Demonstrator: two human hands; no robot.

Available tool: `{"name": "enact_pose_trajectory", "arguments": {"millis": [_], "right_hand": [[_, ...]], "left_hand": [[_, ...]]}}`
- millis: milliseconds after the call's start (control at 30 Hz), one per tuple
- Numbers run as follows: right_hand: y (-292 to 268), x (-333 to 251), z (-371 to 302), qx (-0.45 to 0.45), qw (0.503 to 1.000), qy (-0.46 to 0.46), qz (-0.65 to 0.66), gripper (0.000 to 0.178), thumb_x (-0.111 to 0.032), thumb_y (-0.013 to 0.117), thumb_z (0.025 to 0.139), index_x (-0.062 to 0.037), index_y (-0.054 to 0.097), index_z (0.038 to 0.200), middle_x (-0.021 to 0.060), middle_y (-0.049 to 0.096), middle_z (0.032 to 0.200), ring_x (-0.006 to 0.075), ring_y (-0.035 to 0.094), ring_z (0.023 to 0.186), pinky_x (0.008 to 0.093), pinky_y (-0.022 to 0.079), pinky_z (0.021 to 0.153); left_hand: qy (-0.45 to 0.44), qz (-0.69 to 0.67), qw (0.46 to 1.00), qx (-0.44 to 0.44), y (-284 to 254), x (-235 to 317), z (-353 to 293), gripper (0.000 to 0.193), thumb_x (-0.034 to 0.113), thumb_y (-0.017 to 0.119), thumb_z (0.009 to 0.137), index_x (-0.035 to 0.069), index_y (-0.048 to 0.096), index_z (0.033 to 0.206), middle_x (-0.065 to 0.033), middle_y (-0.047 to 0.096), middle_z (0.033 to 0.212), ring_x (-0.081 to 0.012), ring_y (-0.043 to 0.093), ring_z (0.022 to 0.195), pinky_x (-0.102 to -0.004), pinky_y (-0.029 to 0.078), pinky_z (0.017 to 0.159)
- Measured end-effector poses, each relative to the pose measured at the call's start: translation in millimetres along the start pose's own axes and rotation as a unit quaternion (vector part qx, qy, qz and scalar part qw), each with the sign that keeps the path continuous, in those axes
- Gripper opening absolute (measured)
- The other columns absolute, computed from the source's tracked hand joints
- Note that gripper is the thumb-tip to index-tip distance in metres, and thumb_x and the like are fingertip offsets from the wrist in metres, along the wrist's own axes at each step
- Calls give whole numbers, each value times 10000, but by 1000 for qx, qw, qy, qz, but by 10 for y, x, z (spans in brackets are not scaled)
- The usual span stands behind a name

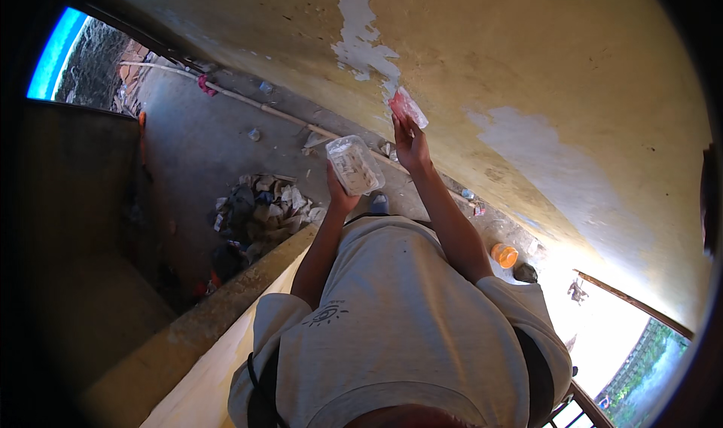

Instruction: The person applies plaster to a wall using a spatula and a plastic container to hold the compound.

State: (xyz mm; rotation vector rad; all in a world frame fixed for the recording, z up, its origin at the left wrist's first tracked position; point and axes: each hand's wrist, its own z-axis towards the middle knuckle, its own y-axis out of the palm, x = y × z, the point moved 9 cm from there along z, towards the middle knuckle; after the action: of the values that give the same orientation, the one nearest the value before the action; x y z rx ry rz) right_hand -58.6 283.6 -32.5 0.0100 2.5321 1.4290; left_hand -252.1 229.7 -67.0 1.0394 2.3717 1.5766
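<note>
My left hand (341, 190) is closed around the side of a clear plastic tub (355, 166) with whitish paste smeared inside. My right hand (412, 149) reaches up to the yellowish wall (482, 59) and grips a flat red scraper (407, 108) coated with white paste. The scraper is at the lower end of a pale grey-white filler patch (357, 32); whether its edge touches the wall I cannot tell. Another, wider pale patch (553, 164) spreads over the wall to the right.
A long pole (263, 107) lies on the floor along the wall's foot. Rubble and torn scraps (260, 211) are heaped at the left, beside a low ledge (192, 330). An orange bucket (504, 255) and a dark lump (526, 273) sit at the right. Doorways open at both sides.
</note>
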Motion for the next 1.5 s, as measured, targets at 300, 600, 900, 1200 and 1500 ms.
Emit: {"name": "enact_pose_trajectory", "arguments": {"millis": [300, 600, 900, 1200, 1500], "right_hand": [[85, -398, -904, -25, 908, -101, -405, 249, -221, 631, 973, -35, 640, 1139, 67, 696, 1025, 145, 637, 851, 276, 514, 767], [604, -890, -1522, -56, 647, -294, -701, 150, -126, 645, 900, 14, 644, 955, 116, 628, 799, 184, 580, 686, 326, 460, 620], [973, -750, -1999, -140, 523, -389, -746, 134, 35, 645, 806, 60, 605, 932, 186, 594, 854, 354, 598, 724, 370, 486, 653], [619, -1282, -2267, 13, 619, -332, -712, 137, -9, 668, 839, 22, 635, 969, 65, 601, 812, 117, 544, 721, 272, 445, 649], [551, -1686, -2563, 165, 591, -354, -705, 98, -93, 605, 938, 2, 591, 921, 77, 596, 717, 117, 544, 613, 290, 423, 571]], "left_hand": [[15, 28, 999, -33, 45, 6, 92, 656, 633, 367, 985, 194, 428, 1468, -64, 501, 1442, -316, 482, 1323, -576, 363, 1098], [-18, 189, 981, -30, 277, -255, 352, 753, 627, 456, 974, 69, 393, 1475, -95, 510, 1417, -253, 523, 1268, -420, 401, 1082], [-32, 188, 981, -31, 685, -541, 299, 743, 638, 410, 982, 79, 400, 1471, -95, 521, 1392, -247, 517, 1272, -423, 407, 1072], [-116, 42, 990, -75, 901, -799, 141, 648, 611, 357, 989, 129, 504, 1397, -100, 607, 1300, -295, 619, 1146, -514, 505, 975], [-212, 139, 959, -126, 1259, -1540, -25, 707, 658, 333, 987, 117, 479, 1417, -116, 606, 1313, -266, 628, 1142, -478, 510, 989]]}}
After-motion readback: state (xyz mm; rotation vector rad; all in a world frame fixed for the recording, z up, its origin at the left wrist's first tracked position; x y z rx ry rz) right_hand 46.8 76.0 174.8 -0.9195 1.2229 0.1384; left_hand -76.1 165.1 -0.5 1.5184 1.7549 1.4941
